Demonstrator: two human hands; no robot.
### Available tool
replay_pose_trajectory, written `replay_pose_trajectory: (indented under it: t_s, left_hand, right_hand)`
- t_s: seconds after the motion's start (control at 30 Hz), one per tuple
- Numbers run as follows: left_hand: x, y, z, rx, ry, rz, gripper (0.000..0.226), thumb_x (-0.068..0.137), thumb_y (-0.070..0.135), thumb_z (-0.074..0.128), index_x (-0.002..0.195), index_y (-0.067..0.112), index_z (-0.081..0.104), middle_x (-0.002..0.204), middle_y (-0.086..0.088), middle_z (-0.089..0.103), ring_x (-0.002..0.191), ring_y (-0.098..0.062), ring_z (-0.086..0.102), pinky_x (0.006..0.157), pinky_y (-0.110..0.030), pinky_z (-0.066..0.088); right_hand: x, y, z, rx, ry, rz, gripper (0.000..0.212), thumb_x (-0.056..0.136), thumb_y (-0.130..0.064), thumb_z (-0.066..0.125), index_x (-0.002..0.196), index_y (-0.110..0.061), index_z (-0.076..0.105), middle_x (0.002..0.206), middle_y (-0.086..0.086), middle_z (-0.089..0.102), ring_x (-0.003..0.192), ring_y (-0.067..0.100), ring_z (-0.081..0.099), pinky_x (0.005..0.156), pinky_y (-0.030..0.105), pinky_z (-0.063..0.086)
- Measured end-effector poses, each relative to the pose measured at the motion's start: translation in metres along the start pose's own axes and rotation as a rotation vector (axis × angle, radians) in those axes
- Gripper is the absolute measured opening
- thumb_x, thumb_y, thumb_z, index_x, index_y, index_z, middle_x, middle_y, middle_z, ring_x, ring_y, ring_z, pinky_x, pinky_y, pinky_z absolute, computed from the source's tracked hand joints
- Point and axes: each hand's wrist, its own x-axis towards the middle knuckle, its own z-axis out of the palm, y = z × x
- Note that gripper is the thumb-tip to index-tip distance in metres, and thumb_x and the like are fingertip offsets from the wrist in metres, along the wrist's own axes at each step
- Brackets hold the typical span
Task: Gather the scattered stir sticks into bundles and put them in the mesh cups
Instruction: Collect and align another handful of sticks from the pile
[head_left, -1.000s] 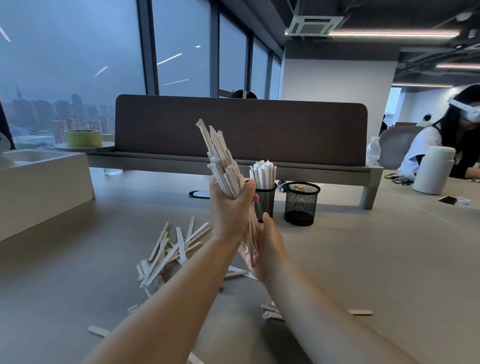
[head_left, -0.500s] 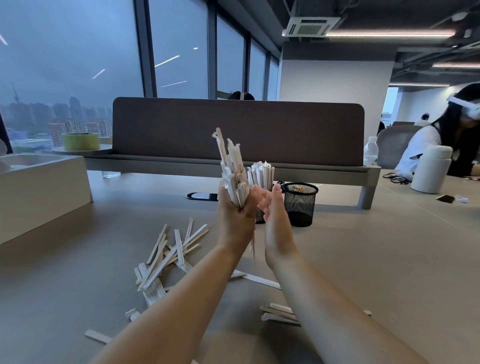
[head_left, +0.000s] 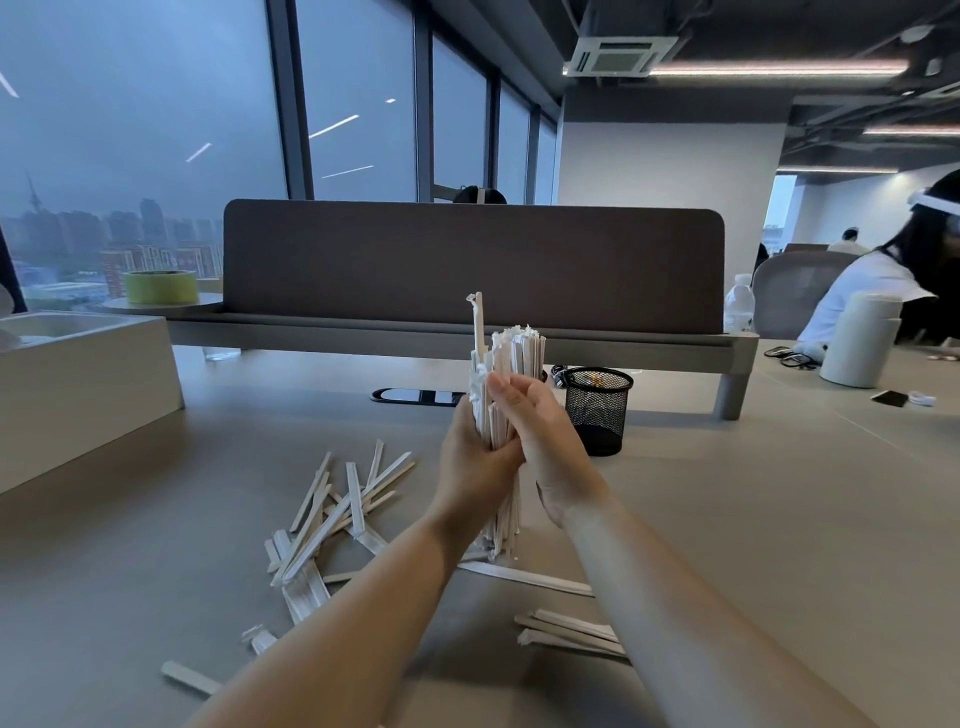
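An upright bundle of paper-wrapped stir sticks is clasped between both hands, its lower ends down at the table top. My left hand wraps it from the left. My right hand presses against it from the right, fingers curled over the sticks. Just beyond my right hand stands a black mesh cup. A second cup is hidden behind my hands; only its packed sticks show above them. Loose sticks lie in a heap on the left, with a few more sticks under my right forearm.
A white box sits at the left. A dark divider panel crosses the back of the desk, with a green tape roll beside it. At the right are a white bottle, a phone and a seated person.
The bundle has come down from a raised, tilted hold to upright on the table. My right hand moved from its lower end up to its right side.
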Motion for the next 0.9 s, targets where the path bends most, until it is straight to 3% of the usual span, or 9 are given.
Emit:
replay_pose_trajectory:
  t_s: [0.07,0.13,0.37,0.47,0.53,0.63,0.73,0.83,0.9]
  left_hand:
    - [0.002,-0.003,-0.001,0.045,0.022,0.04,0.039,0.076,0.033,0.067,0.11,0.014,0.059,0.093,-0.006,0.072,0.09,-0.019,0.071,0.079,-0.052,0.057]
    - [0.004,-0.001,-0.001,0.072,0.049,0.089,0.038,0.079,0.031,0.067,0.111,0.014,0.059,0.095,-0.005,0.072,0.091,-0.018,0.071,0.078,-0.051,0.057]
    - [-0.002,0.009,0.003,0.114,-0.069,0.191,0.032,0.084,0.027,0.06,0.115,0.026,0.063,0.107,0.009,0.071,0.103,-0.003,0.065,0.086,-0.03,0.056]
    - [-0.003,0.005,0.003,0.145,-0.074,0.177,0.026,0.077,0.033,0.057,0.101,0.03,0.066,0.091,0.01,0.07,0.093,-0.017,0.067,0.074,-0.032,0.054]
    - [-0.004,0.002,0.003,0.132,-0.065,0.15,0.02,0.073,0.037,0.058,0.09,0.03,0.065,0.079,0.009,0.067,0.085,-0.024,0.066,0.066,-0.031,0.051]
    - [-0.005,-0.005,0.004,0.079,-0.051,0.123,0.032,0.072,0.038,0.062,0.096,0.017,0.064,0.085,0.0,0.071,0.083,-0.017,0.067,0.069,-0.04,0.054]
    - [-0.002,-0.011,0.003,0.064,-0.06,0.107,0.039,0.074,0.041,0.063,0.103,0.015,0.062,0.091,-0.002,0.071,0.089,-0.016,0.067,0.073,-0.042,0.054]
    - [-0.002,-0.013,0.002,0.121,-0.093,0.127,0.048,0.072,0.047,0.059,0.104,0.012,0.059,0.09,0.002,0.068,0.085,-0.008,0.064,0.071,-0.029,0.051]
    - [-0.003,-0.013,0.002,0.126,-0.102,0.143,0.04,0.073,0.044,0.057,0.098,0.013,0.059,0.084,0.005,0.066,0.081,-0.004,0.061,0.07,-0.025,0.049]
  right_hand:
    - [0.003,0.0,0.001,-0.017,-0.004,-0.004,0.069,0.075,-0.05,0.072,0.125,-0.007,0.051,0.109,0.004,0.065,0.098,0.009,0.064,0.088,0.022,0.049]
    - [0.003,-0.004,0.003,-0.071,0.014,-0.03,0.074,0.076,-0.051,0.07,0.133,-0.01,0.044,0.13,0.002,0.055,0.118,0.012,0.056,0.101,0.028,0.043]
    - [0.001,-0.015,0.006,-0.369,0.022,-0.34,0.086,0.08,-0.02,0.075,0.142,-0.036,0.017,0.15,-0.006,0.023,0.141,0.007,0.024,0.117,0.033,0.028]
    - [0.005,-0.01,0.003,-0.468,0.022,-0.438,0.09,0.08,-0.011,0.074,0.141,-0.039,0.015,0.149,-0.017,0.015,0.145,0.014,0.019,0.116,0.037,0.032]
    - [0.007,-0.009,0.002,-0.547,0.04,-0.524,0.092,0.08,-0.008,0.073,0.144,-0.034,0.013,0.156,-0.009,0.012,0.147,0.016,0.015,0.113,0.03,0.034]
    - [0.009,-0.006,0.002,-0.638,0.046,-0.602,0.092,0.081,0.001,0.068,0.148,-0.03,0.014,0.157,-0.009,0.016,0.146,0.011,0.019,0.114,0.026,0.031]
    - [0.007,-0.003,0.005,-0.676,0.051,-0.531,0.07,0.084,-0.002,0.064,0.144,-0.026,0.036,0.143,-0.014,0.039,0.135,0.01,0.04,0.109,0.02,0.035]
    - [0.007,0.0,0.004,-0.745,0.106,-0.516,0.031,0.086,-0.008,0.064,0.117,-0.013,0.065,0.116,-0.001,0.064,0.112,0.014,0.057,0.091,0.005,0.036]
    - [0.008,0.002,0.004,-0.755,0.141,-0.548,0.013,0.085,-0.01,0.065,0.097,-0.009,0.07,0.098,0.002,0.069,0.096,0.016,0.061,0.079,0.002,0.036]
